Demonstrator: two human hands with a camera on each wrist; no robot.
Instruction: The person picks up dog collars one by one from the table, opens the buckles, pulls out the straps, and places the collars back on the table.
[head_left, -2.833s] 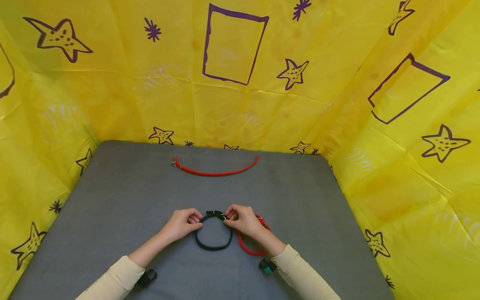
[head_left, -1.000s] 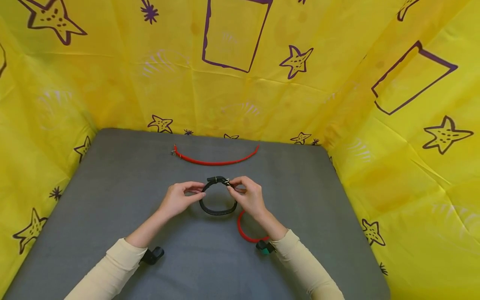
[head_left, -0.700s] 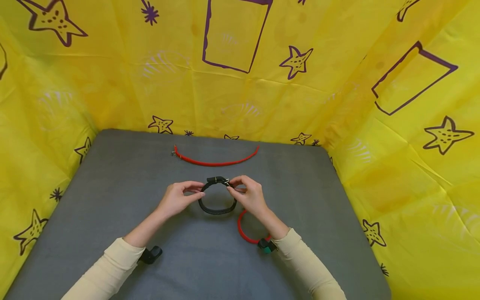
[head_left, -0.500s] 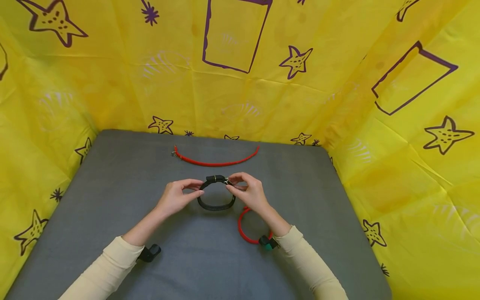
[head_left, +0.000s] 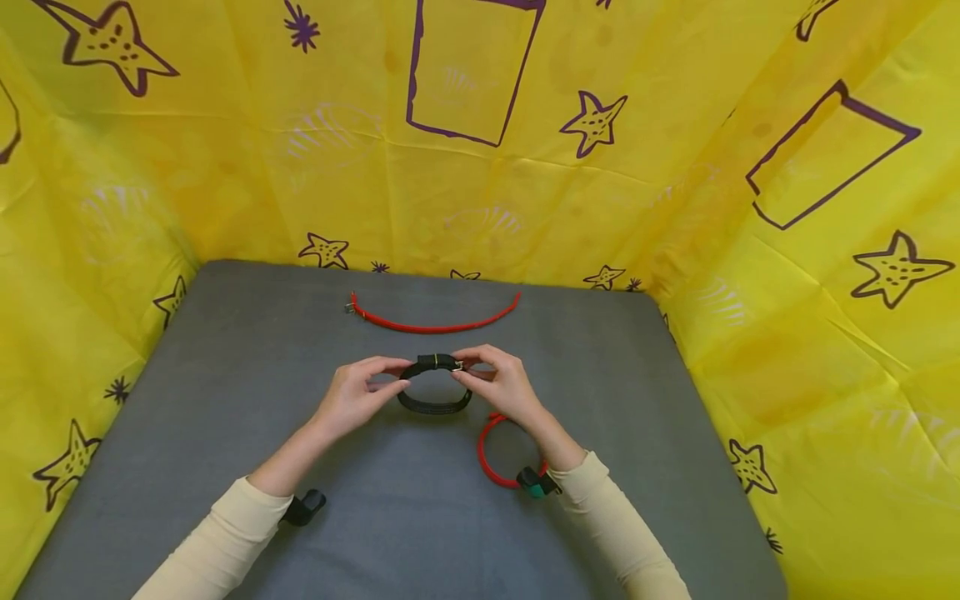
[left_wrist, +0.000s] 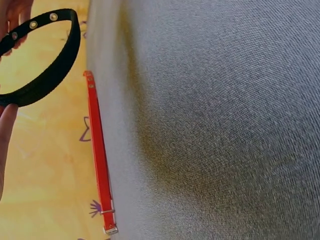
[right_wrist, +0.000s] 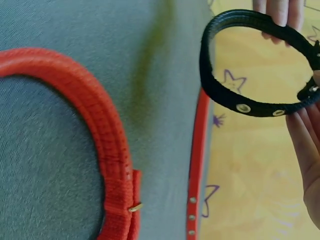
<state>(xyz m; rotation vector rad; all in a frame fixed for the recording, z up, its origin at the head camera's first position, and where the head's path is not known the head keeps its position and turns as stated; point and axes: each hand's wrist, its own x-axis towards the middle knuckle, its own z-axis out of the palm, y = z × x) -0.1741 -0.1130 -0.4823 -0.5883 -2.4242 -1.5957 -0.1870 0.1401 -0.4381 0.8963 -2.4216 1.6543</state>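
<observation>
A black collar, buckled into a loop, is held up over the grey table by both hands. My left hand pinches its left side between thumb and fingers. On the other side my right hand pinches it near the metal buckle. Metal eyelets show along the black collar in the right wrist view, and the left wrist view has its band with the thumb at the lower edge. Below the right hand, a red collar lies closed in a loop, partly covered by the wrist camera.
A second red collar lies unfastened in a shallow curve toward the back of the grey table, buckle at its left end. Yellow cloth walls with drawn starfish enclose the back and sides. Each wrist carries a black camera.
Both hands have lifted the black collar off the table since the earliest frame. Over the last second the loop has tilted and looks flatter. The head view has shifted; the red collars stay put.
</observation>
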